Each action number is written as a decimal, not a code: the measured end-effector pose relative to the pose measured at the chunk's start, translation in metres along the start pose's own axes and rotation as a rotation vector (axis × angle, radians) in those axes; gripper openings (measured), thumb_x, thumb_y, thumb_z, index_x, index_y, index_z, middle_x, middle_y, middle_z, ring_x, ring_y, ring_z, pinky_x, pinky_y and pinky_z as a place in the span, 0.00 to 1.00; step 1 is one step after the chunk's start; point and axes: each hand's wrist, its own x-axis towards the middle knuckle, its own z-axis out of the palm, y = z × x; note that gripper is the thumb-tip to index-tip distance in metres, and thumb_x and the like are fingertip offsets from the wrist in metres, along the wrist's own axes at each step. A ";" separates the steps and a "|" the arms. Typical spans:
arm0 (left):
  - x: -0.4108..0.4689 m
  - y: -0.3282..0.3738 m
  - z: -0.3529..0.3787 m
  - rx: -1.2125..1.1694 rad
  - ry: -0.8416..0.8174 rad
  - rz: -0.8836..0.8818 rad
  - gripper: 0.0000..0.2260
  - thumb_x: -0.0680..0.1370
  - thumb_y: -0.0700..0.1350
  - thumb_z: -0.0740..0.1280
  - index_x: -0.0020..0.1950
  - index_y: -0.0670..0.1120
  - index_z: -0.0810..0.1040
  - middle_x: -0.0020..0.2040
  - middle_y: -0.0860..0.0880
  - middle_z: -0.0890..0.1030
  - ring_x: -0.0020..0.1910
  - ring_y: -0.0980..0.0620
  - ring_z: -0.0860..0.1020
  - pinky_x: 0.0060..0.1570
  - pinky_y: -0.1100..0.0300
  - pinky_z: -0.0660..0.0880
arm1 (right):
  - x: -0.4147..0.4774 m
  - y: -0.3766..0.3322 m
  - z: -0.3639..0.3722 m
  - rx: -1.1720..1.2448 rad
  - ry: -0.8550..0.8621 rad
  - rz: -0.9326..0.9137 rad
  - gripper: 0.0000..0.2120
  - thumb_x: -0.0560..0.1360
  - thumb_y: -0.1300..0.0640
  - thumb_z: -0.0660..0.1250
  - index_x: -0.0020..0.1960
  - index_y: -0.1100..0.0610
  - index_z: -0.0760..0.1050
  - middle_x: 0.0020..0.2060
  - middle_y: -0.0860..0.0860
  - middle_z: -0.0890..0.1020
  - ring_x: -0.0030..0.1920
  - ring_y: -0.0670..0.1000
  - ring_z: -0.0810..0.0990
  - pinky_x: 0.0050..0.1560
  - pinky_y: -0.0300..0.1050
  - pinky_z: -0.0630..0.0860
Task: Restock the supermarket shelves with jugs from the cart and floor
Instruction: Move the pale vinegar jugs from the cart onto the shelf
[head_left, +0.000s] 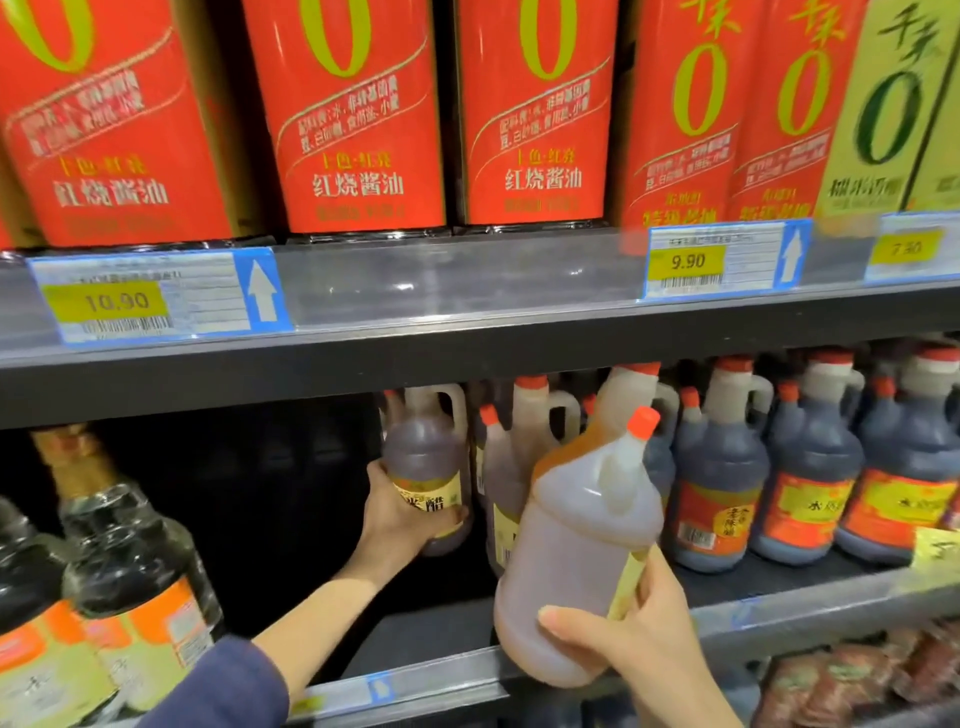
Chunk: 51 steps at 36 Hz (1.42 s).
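Observation:
My left hand (400, 514) reaches deep into the lower shelf and grips an amber vinegar jug (428, 457) with a yellow label, standing upright near the back. In front of the shelf edge, my right hand (634, 636) holds a second amber jug (576, 551) by its lower body. This jug has an orange cap and is tilted to the right. More amber jugs (511, 467) stand between the two.
Dark-sauce jugs with red labels (810, 467) fill the lower shelf to the right. Glass bottles (130, 561) stand at the left. A dark gap lies between them on the lower shelf (436, 680). Red cartons (353, 130) line the upper shelf above price tags (156, 296).

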 end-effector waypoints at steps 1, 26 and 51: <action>0.001 -0.001 0.001 0.000 -0.003 0.010 0.38 0.59 0.36 0.82 0.58 0.47 0.61 0.47 0.57 0.73 0.45 0.63 0.74 0.42 0.69 0.70 | -0.001 0.000 0.000 -0.002 -0.001 0.003 0.45 0.38 0.52 0.80 0.55 0.44 0.71 0.50 0.44 0.82 0.50 0.43 0.81 0.46 0.39 0.76; 0.021 -0.017 -0.026 0.052 -0.366 -0.026 0.32 0.62 0.29 0.77 0.58 0.50 0.70 0.49 0.55 0.80 0.47 0.62 0.78 0.47 0.69 0.76 | -0.005 0.001 -0.003 -0.062 -0.020 0.019 0.46 0.42 0.49 0.81 0.59 0.47 0.71 0.52 0.48 0.82 0.51 0.46 0.81 0.49 0.45 0.80; 0.007 -0.015 -0.006 0.317 -0.110 -0.086 0.43 0.60 0.51 0.82 0.69 0.44 0.66 0.61 0.45 0.78 0.60 0.45 0.76 0.59 0.49 0.74 | -0.015 -0.003 0.002 -0.100 0.016 -0.004 0.41 0.49 0.52 0.81 0.59 0.49 0.70 0.50 0.46 0.82 0.49 0.42 0.82 0.47 0.40 0.80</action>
